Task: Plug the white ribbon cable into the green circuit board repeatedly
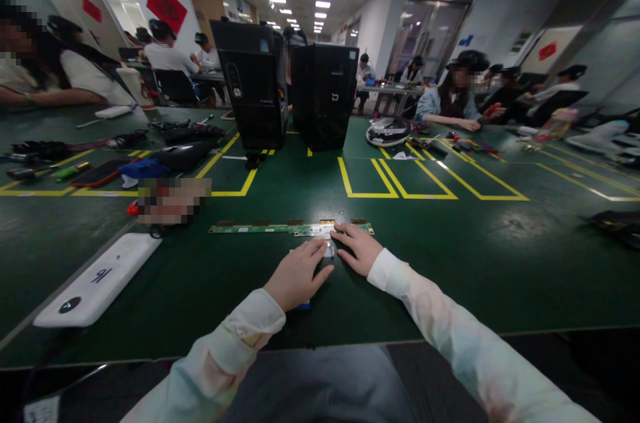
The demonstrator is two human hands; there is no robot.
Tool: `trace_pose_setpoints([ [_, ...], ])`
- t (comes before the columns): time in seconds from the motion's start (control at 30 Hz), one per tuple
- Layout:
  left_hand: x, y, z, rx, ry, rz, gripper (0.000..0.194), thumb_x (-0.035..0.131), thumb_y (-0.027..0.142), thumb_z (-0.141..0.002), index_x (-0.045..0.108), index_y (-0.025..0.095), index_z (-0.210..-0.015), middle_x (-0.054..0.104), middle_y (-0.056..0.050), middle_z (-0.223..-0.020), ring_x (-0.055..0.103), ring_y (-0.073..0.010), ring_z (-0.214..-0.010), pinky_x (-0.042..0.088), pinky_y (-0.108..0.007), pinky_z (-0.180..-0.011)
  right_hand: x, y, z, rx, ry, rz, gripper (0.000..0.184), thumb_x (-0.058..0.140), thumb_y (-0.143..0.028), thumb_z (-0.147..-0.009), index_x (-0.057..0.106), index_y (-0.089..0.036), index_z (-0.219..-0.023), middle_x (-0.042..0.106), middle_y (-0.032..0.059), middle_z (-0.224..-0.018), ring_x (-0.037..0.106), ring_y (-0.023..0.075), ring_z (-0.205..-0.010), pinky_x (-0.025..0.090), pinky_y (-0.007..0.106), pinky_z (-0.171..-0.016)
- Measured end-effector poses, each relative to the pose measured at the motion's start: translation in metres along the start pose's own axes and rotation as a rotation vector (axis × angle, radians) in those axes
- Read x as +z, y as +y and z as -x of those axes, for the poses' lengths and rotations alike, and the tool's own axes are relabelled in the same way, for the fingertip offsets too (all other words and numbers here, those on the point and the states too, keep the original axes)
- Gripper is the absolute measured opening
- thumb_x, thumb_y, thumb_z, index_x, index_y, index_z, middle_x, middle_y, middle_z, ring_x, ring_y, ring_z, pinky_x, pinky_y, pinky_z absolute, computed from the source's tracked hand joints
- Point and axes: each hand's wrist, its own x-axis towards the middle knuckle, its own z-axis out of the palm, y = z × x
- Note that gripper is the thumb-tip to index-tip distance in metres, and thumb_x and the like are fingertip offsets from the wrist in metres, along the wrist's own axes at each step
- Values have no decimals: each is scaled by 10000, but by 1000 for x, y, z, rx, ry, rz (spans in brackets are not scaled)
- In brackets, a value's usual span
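A long narrow green circuit board (260, 229) lies flat on the green table (450, 263) in front of me. My right hand (357, 248) rests on the table with its fingers stretched out, fingertips touching the board's right part. My left hand (299, 273) lies flat beside it, fingers extended over a small light-coloured part (329, 251) between the two hands. A small blue object (302, 306) peeks out under my left palm.
A white flat device (97, 279) lies at the near left. Two black computer towers (290, 93) stand at the table's middle. Tools and cables (100, 156) are scattered far left. A round robot vacuum (389, 131) sits far right. Several people sit around.
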Motion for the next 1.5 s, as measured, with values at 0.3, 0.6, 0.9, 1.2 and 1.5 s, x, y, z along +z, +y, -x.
trace_pose_setpoints([
  [0.3,-4,4,-3,-26,5,0,475,394,462,-942,492,169,-1302,532,-120,-1358,500,-254,-1244,420,-407,-1027,-1,0,0,-9,12,5,445,526,-265,-861,547,-126,-1283,519,168,-1321,460,277,-1239,403,488,-1034],
  [0.6,-10,-5,-2,8,120,35,408,369,364,-967,503,174,-1302,538,-114,-1322,508,-237,-1210,421,-409,-1018,2,1,-1,22,-20,29,428,510,-261,-879,549,-127,-1283,520,166,-1324,462,272,-1237,402,483,-1039],
  [0.9,-24,-23,38,-179,192,-137,383,404,362,-945,602,177,-1216,589,-119,-1245,535,-272,-1156,455,-456,-968,-8,-1,0,51,-39,62,414,450,-250,-915,536,-160,-1309,500,131,-1378,378,282,-1332,346,519,-1082],
  [1.2,-19,-70,115,-344,295,-221,485,346,433,-946,609,113,-1198,585,-168,-1226,552,-285,-1126,465,-447,-961,-2,-18,-9,-28,-63,24,359,470,-247,-924,601,-228,-1258,500,96,-1385,386,260,-1327,339,499,-1079],
  [1.5,-19,-69,111,-389,298,-240,470,377,423,-933,606,110,-1199,598,-161,-1208,554,-291,-1119,460,-449,-961,-17,-34,-18,86,-256,67,466,497,-420,-927,519,-244,-1359,428,118,-1444,387,289,-1328,324,517,-1085],
])
